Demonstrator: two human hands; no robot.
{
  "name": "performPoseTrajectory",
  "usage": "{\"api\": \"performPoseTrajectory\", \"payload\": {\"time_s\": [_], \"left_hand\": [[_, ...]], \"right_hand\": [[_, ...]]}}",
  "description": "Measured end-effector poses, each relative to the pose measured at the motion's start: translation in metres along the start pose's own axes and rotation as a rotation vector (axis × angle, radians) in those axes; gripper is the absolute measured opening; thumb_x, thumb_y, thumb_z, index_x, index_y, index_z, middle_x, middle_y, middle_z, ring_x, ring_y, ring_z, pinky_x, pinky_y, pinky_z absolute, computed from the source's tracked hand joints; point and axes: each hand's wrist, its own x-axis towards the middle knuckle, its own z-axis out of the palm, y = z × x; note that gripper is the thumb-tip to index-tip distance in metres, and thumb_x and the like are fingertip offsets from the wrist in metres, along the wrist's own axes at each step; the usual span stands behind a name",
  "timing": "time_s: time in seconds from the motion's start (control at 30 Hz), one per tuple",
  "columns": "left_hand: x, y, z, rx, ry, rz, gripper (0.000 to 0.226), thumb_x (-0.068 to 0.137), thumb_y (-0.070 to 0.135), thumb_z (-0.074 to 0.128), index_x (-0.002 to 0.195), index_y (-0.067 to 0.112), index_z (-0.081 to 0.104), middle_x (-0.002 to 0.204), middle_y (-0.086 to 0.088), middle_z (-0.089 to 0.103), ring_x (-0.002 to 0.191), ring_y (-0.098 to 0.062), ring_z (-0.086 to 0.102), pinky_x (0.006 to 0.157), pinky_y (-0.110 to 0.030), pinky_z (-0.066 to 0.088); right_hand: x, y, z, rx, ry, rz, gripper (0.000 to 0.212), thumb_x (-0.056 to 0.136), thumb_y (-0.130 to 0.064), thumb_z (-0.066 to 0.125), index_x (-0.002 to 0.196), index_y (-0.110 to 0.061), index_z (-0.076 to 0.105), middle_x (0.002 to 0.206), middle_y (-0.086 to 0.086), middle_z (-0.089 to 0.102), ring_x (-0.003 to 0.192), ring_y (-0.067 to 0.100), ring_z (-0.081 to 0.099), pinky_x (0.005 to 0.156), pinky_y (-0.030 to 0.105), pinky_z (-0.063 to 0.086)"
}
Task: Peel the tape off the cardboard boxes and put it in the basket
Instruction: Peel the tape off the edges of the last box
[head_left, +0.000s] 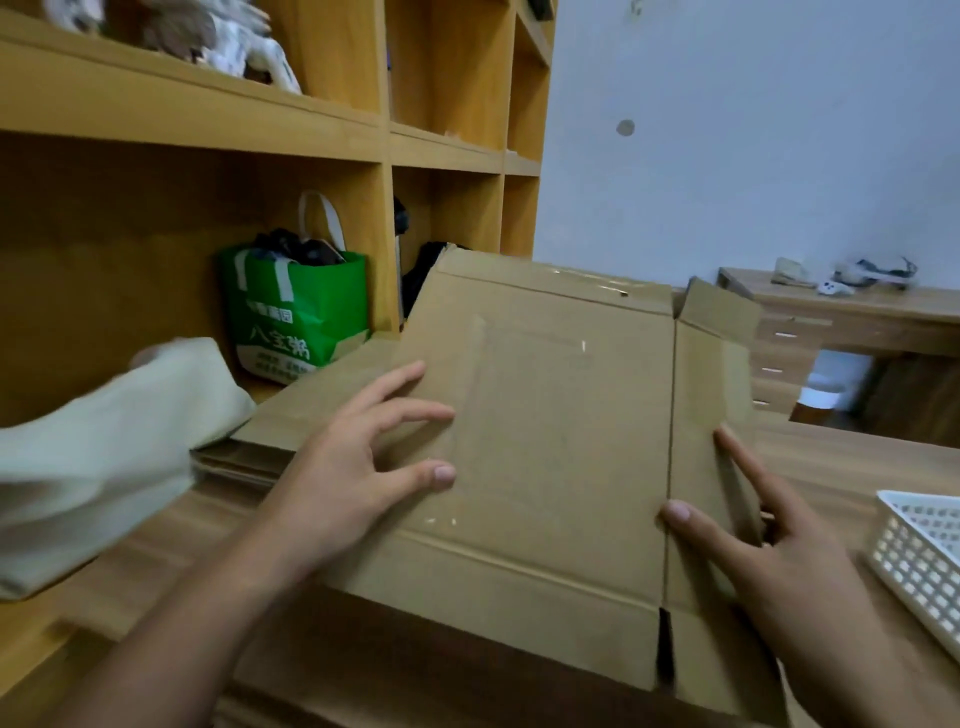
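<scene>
Though touching with both hands, pinching nothing. Pressing with the left hand (358, 467), fingers fanned wide and slightly bent, fingertips and thumb down on the middle panel of the flattened brown corrugated cardboard box (561, 426). Bracing with the right hand (769, 540) at the box's right side: thumb laid across the fold line, forefinger stretched straight up the narrow side panel. Cannot tell whether the remaining fingers hook behind the edge.

Still stuck along the far flap of that box, a glossy strip of clear packing tape (597, 283). On the middle panel, a faint rectangular outline, too dim to call tape or mark.

Under the box and off to its left, a low stack of more flattened brown cardboard (249, 457), all lying on the pale wooden table (841, 467). Near the right hand but apart from it, at the frame's right edge, one corner of the white plastic lattice basket (924, 561); contents not to be made out.

Further left, a blurred cream cloth shape (104, 441). Behind it, in a lower compartment of the light wooden shelving unit (311, 140), an upright green printed tote bag with white handles (296, 322), stuffed with dark items (291, 247) poking above its rim.
</scene>
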Motion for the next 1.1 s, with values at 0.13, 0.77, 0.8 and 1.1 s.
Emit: {"api": "performPoseTrajectory", "payload": {"time_s": [0.13,0.77,0.8,1.1], "left_hand": [[0.016,-0.033,-0.038,0.049,0.053,-0.012,0.051,0.066,0.067,0.067,0.116,0.058,0.064,0.148,0.045,0.031,0.131,0.024,0.026,0.114,-0.038,0.031],[0.101,-0.201,-0.113,0.037,-0.189,-0.248,0.04,0.075,0.051,0.077,0.115,0.049,0.071,0.145,0.031,0.043,0.135,-0.004,0.039,0.105,-0.032,0.033],[0.101,-0.209,-0.109,0.035,-0.207,-0.26,0.04,0.075,0.051,0.077,0.115,0.049,0.071,0.147,0.027,0.043,0.136,-0.004,0.038,0.107,-0.032,0.033],[0.099,-0.247,-0.08,0.154,-0.381,-0.281,0.038,0.087,0.05,0.069,0.124,0.049,0.064,0.143,0.025,0.043,0.134,-0.002,0.037,0.107,-0.029,0.029]], "right_hand": [[0.035,-0.016,0.043,-0.043,-0.041,-0.09,0.094,0.057,-0.061,0.076,0.145,-0.059,0.042,0.127,-0.008,0.052,0.119,0.011,0.051,0.11,0.042,0.044],[0.139,-0.02,0.219,-0.283,-0.256,0.006,0.091,0.084,-0.07,0.066,0.159,-0.04,0.024,0.154,0.01,0.036,0.137,0.03,0.046,0.112,0.049,0.043],[0.14,-0.016,0.222,-0.312,-0.267,0.028,0.091,0.084,-0.071,0.064,0.159,-0.04,0.024,0.154,0.011,0.035,0.137,0.032,0.046,0.112,0.048,0.043],[0.144,0.01,0.239,-0.627,-0.342,0.097,0.085,0.089,-0.078,0.048,0.159,-0.037,0.024,0.163,0.018,0.028,0.139,0.038,0.046,0.11,0.046,0.042]]}}
